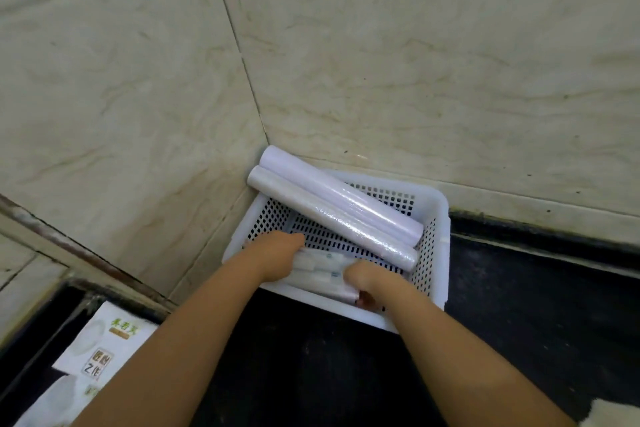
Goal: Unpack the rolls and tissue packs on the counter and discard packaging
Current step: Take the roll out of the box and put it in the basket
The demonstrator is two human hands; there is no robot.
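Currently, a white perforated basket [434, 215] is seen pushed into the corner where two marbled tile walls [381, 45] meet, standing on a dark surface [519, 305]. Two long rolls [343, 215], wrapped in shiny clear film, are laid side by side diagonally across the basket, their upper ends propped over the basket's far-left rim against the wall corner and their lower ends down inside near its right wall. Against the basket's near wall, a bundle of thinner white rolls [322, 270] is lying lengthwise; how many are in it cannot be told. The bundle is gripped from both ends: the left hand [277, 253] is closed around its left end just inside the basket's left rim, and the right hand [363, 279] is curled over its right end, with fingertips tucked under near the basket's near rim. Both forearms are reached in over the basket's near edge. Well to the left of the basket, at the lower corner of the view, a white printed tissue pack [104, 347] with green and dark lettering is lying on the surface. A scrap of something white [616, 414] is glimpsed at the lower right, far from the basket; what it is cannot be told.
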